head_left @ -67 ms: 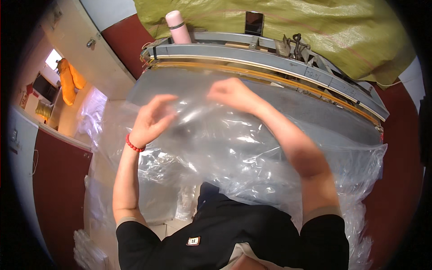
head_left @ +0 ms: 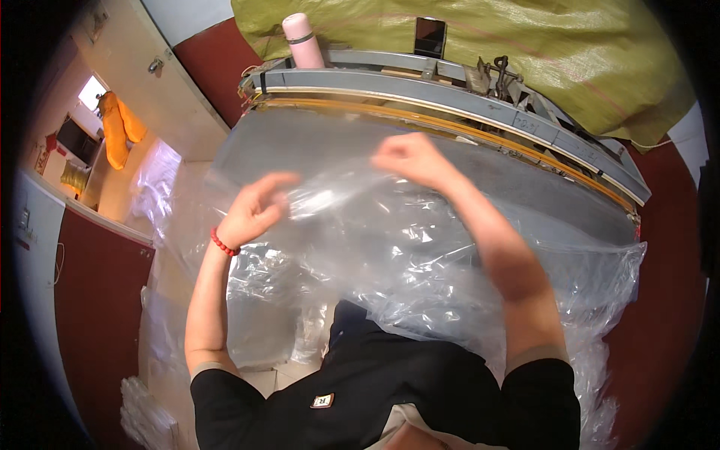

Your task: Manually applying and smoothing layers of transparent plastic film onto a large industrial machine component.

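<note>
Clear plastic film (head_left: 360, 247) lies in crinkled, shiny layers over the grey work surface and hangs down toward my body. Over its left part is my left hand (head_left: 253, 211), a red bead bracelet at the wrist. Its thumb and forefinger are apart and a little blurred. Farther right, my right hand (head_left: 412, 160) is closed, fingertips pinched on a raised fold of the film. That fold runs as a bright, blurred streak between the two hands.
Behind the film stands a long machine with a grey metal bar (head_left: 390, 86) and an orange strip (head_left: 450, 131). A pink bottle (head_left: 303, 43) and a dark phone (head_left: 430, 37) are at its back, before a green woven sheet (head_left: 555, 45). A door (head_left: 161, 82) stands at the left.
My right hand has moved to the right, drawing the film fold with it. My left hand has dropped slightly nearer to me, and the gap between the hands is wider.
</note>
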